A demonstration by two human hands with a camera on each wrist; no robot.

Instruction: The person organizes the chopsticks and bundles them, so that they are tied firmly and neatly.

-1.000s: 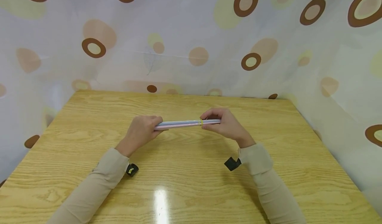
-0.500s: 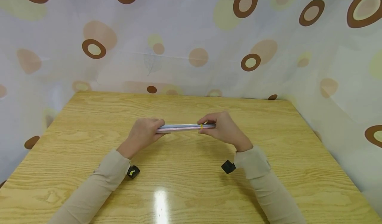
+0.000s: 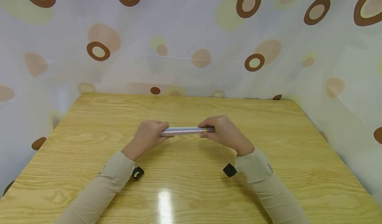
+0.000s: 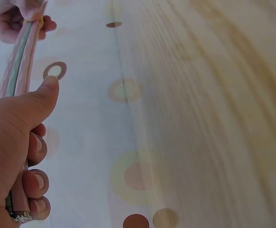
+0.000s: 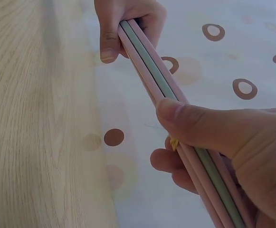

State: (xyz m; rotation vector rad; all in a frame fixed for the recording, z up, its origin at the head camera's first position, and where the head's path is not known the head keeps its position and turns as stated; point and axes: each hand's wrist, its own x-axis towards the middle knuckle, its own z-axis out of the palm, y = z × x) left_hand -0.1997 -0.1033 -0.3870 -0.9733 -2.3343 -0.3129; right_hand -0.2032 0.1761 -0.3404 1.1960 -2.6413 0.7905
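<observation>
A bundle of slim pink and pale green chopsticks [image 3: 183,131] is held level above the table between both hands. My left hand [image 3: 148,134] grips its left end, thumb lying along the sticks; in the left wrist view the fingers of the left hand [image 4: 21,128] curl round them. Near the other end, a yellow rubber band [image 3: 205,130] circles the bundle. My right hand [image 3: 225,133] pinches the bundle at the band, its thumb [image 5: 195,121] on top and fingers beneath. The right tip of the bundle is hidden by the right hand in the head view.
Below lies a wood-grain table [image 3: 191,191] with a bright light reflection near its front. A white cloth with brown and beige circles [image 3: 179,71] hangs behind it and on both sides. A small black wrist camera [image 3: 229,170] hangs under the right sleeve.
Both hands and the bundle have come slightly lower and nearer. My right fingertips have shifted a little left past the rubber band. The head view has turned slightly left.
</observation>
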